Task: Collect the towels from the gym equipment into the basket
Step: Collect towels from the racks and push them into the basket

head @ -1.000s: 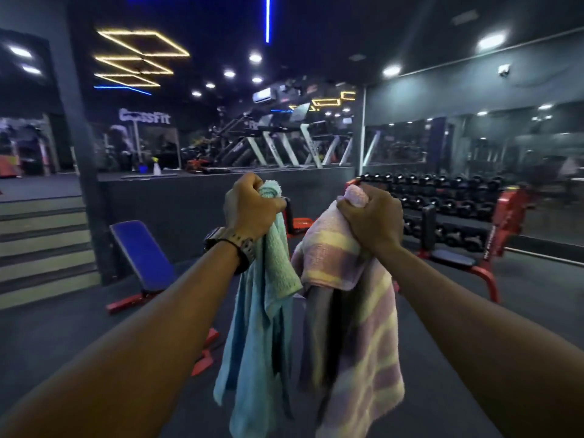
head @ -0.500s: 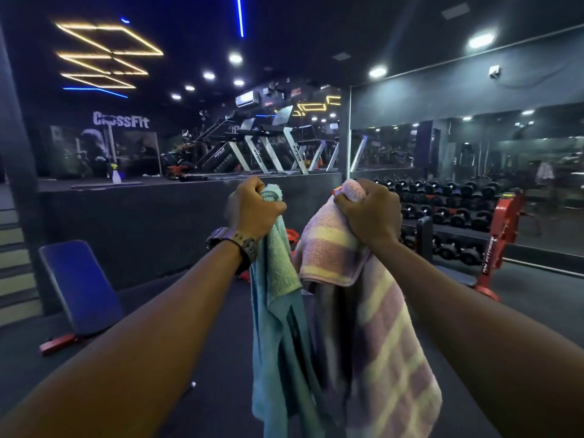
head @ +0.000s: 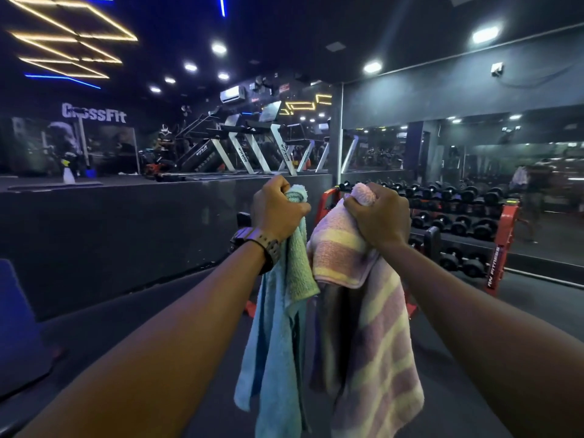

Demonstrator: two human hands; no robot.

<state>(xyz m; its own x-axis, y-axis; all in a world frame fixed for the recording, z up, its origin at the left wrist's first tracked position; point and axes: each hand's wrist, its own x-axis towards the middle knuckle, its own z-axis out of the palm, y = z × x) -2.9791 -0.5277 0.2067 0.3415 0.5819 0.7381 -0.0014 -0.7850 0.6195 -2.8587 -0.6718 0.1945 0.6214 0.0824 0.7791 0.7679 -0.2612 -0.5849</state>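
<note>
My left hand (head: 276, 211) grips the bunched top of a light blue-green towel (head: 278, 336), which hangs down in front of me. Beside it, my right hand (head: 380, 218) grips the top of a pink and yellow striped towel (head: 376, 352) that also hangs loose. Both arms are stretched forward at chest height, the two towels nearly touching. No basket shows in the head view.
A dumbbell rack (head: 458, 216) with red ends stands ahead on the right below a mirrored wall. A raised dark platform (head: 126, 222) with treadmills (head: 252, 147) runs across the left. A blue bench pad (head: 19, 327) sits at the far left. Dark floor (head: 537, 311) lies ahead.
The view has swung to the right: the blue bench slid to the left edge and the dumbbell rack came nearer. Both hands keep their grip on the towels.
</note>
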